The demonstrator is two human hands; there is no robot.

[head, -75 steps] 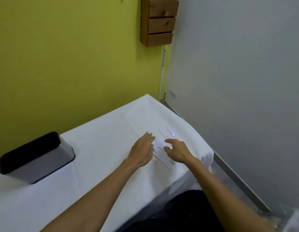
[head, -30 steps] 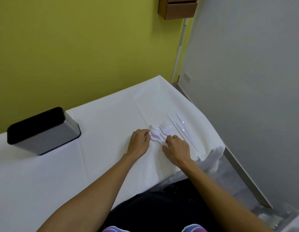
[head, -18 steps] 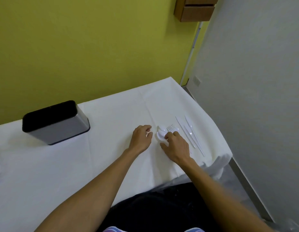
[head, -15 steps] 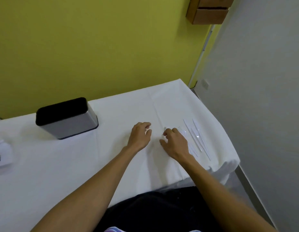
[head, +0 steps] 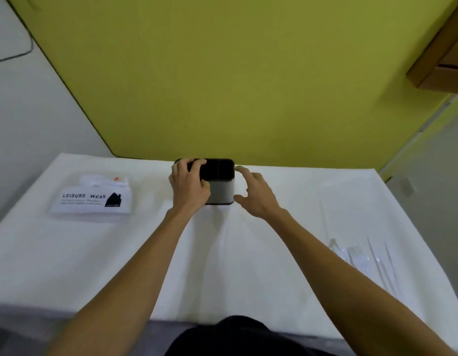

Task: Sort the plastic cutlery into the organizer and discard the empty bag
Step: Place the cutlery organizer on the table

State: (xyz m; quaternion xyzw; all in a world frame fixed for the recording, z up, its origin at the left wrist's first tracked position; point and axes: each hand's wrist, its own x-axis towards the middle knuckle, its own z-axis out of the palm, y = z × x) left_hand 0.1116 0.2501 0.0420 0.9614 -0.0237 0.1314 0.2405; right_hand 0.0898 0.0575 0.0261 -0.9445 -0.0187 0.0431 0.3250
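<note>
The organizer [head: 220, 187], a grey metal box with a black divided top, stands at the far middle of the white table [head: 68, 253]. My left hand [head: 188, 186] grips its left side, fingers curled over the rim. My right hand [head: 256, 195] hovers just off its right side, fingers spread, one fingertip near the top corner. White plastic cutlery [head: 364, 260], forks, spoons and knives, lies in rows near the table's right front edge. A clear plastic bag [head: 93, 199] with a "LEISURE WEAR" label lies flat at the far left.
A yellow wall runs right behind the table. A wooden drawer unit [head: 443, 60] hangs on it at the upper right. The table's right edge drops off beside a grey wall. My dark clothing shows at the bottom.
Both hands left the cutlery at the right and reached to the organizer. My left hand took hold of it. The view swung left, bringing the bag into sight.
</note>
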